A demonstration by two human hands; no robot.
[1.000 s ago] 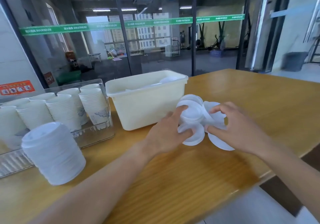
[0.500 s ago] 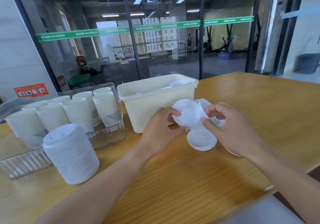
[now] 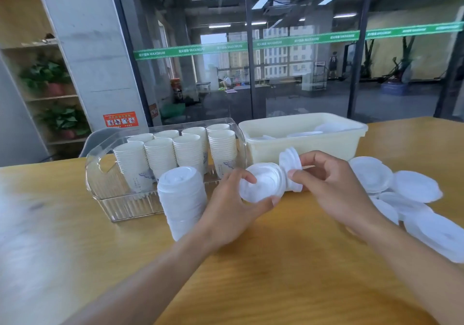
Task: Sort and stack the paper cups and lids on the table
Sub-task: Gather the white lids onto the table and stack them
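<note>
Both hands (image 3: pixel 283 194) lifted lids (image 3: pixel 263 186) leftward — loose ones left behind.

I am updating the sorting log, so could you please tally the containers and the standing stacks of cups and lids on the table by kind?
Clear plastic bin: 1
Cream tub: 1
Cup stacks showing in the clear bin: 8
Standing lid stack on the table: 1
Total: 11

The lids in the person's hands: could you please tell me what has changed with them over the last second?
A second ago both hands worked a loose cluster of lids on the table. Now the left hand holds a nested bunch lifted off the table, and the right hand pinches a smaller bunch beside it. Other loose lids lie on the table to the right. The tall lid stack, cup tray and cream bin stayed put.
</note>
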